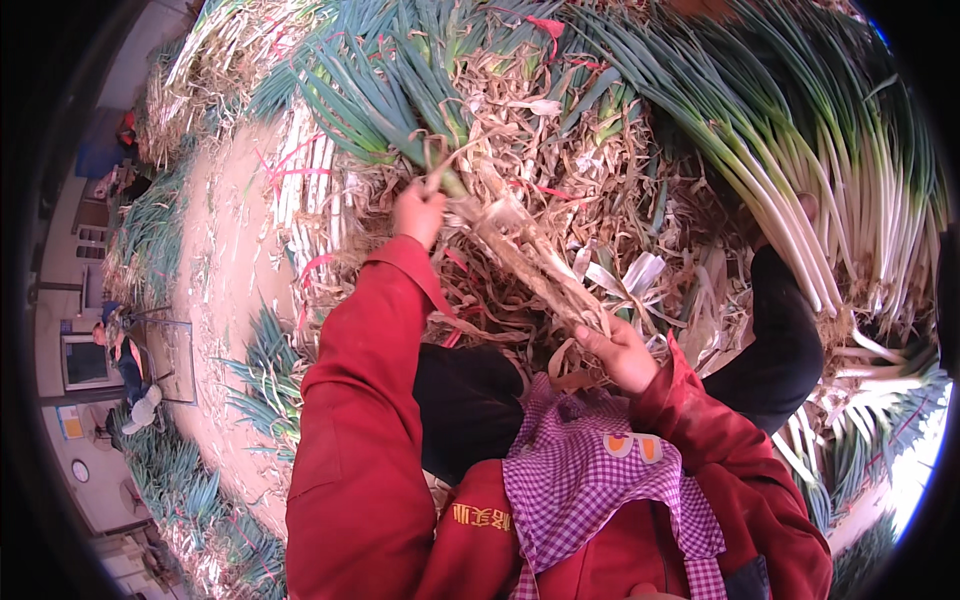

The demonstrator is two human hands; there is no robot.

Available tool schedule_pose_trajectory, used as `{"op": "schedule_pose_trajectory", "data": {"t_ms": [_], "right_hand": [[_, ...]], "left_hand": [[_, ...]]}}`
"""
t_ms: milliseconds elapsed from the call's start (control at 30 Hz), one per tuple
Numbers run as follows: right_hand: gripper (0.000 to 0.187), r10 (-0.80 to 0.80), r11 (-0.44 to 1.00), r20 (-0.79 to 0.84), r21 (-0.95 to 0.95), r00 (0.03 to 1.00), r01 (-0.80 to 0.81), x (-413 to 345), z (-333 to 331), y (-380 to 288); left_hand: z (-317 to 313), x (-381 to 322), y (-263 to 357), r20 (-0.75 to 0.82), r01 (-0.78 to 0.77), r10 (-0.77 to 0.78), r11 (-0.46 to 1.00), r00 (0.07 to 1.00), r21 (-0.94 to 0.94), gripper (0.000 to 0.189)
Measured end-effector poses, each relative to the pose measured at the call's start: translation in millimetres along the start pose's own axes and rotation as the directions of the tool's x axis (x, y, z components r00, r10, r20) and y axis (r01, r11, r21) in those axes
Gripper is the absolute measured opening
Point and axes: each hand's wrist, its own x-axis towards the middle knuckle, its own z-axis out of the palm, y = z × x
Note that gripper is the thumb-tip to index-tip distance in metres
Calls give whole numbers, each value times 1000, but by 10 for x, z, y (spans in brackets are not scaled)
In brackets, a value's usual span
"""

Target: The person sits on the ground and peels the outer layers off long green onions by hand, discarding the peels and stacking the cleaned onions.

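Note:
Untrimmed Welsh onions (517,236), wrapped in brown dry outer leaves, lie slantwise in front of me. My right hand (626,352) grips them at the root end, thumb on top. Their green tops (375,105) point away toward the upper left. By the neck, where white turns green, my left hand (420,214) is closed on a strip of dry leaf (436,176); slight blur hides its fingertips. Beneath the stalks spreads a heap of dry husks and untrimmed onions (600,172).
Cleaned Welsh onions (810,217) lean at the right by my bent leg (780,337). At the left is a tied onion bundle (304,180) with red tape. A dirt-strewn floor (232,225) runs past further onion rows (172,465). Another person (131,367) is at the far left.

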Motion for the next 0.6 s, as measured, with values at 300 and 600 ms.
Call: {"op": "schedule_pose_trajectory", "data": {"t_ms": [300,600], "right_hand": [[37,6,999,-222,-44,975,-16,113,-191,132],[35,116,963,-238,266,964,-51,22,-33,240]], "left_hand": [[-96,-89,189,120,169,-196,963,973,209,17],[276,-972,536,500,58,-138,983,855,172,10]]}}
